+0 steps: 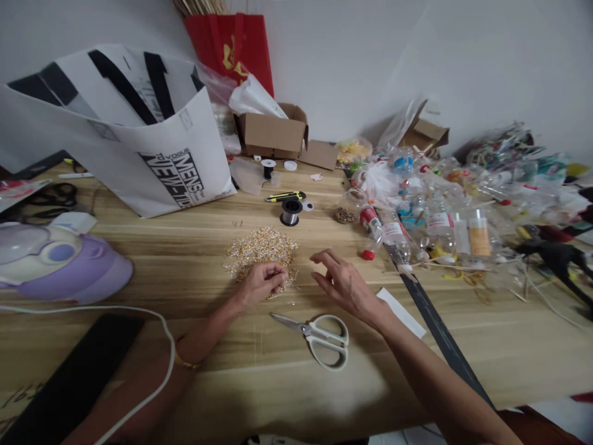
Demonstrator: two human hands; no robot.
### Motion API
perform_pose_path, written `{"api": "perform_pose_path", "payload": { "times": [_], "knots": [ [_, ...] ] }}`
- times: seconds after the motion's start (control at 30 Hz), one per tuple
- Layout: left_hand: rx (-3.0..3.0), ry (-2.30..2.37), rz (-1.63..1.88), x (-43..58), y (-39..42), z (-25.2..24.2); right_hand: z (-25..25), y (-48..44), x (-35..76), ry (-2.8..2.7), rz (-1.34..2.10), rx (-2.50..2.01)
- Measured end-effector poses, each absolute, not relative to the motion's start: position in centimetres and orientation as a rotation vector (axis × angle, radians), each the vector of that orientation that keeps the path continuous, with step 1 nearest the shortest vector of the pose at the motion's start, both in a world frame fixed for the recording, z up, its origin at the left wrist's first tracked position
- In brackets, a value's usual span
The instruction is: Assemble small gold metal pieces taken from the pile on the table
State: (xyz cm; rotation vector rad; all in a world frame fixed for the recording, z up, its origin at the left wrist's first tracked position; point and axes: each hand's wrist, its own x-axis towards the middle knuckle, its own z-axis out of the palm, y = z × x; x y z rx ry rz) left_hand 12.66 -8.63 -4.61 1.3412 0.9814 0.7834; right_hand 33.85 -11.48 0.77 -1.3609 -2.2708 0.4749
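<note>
My left hand [263, 281] is at the near edge of a pile of small gold and clear beads [259, 247], its thumb and fingertips pressed together. What it pinches, if anything, is too small to make out. To the right of the pile, my right hand [340, 281] hovers over the table with fingers apart and nothing visible between them. Scissors [315, 337] with pale handles lie on the wood just below both hands, blades toward the left. Beyond the beads stands a spool of silvery wire [291, 213], with a yellow-black utility knife [285, 196] behind it.
At left are a white shopping bag [194, 167] and a purple-and-white device [78, 266]; a white cable [169, 334] crosses my left forearm. Plastic bottles [393, 235] and clutter crowd the right. A cardboard box [275, 133] stands at the back.
</note>
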Motion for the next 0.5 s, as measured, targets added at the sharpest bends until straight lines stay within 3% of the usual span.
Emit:
{"api": "perform_pose_path", "payload": {
  "times": [0.3,0.5],
  "knots": [
    [1.286,0.982,0.766,12.9,-8.9,-4.1,1.3,-19.5,33.7,-2.697,0.515,-1.524],
    [1.264,0.975,0.784,12.9,-8.8,-4.7,-0.5,-21.6,33.0,-2.627,0.419,-1.630]
  ]
}}
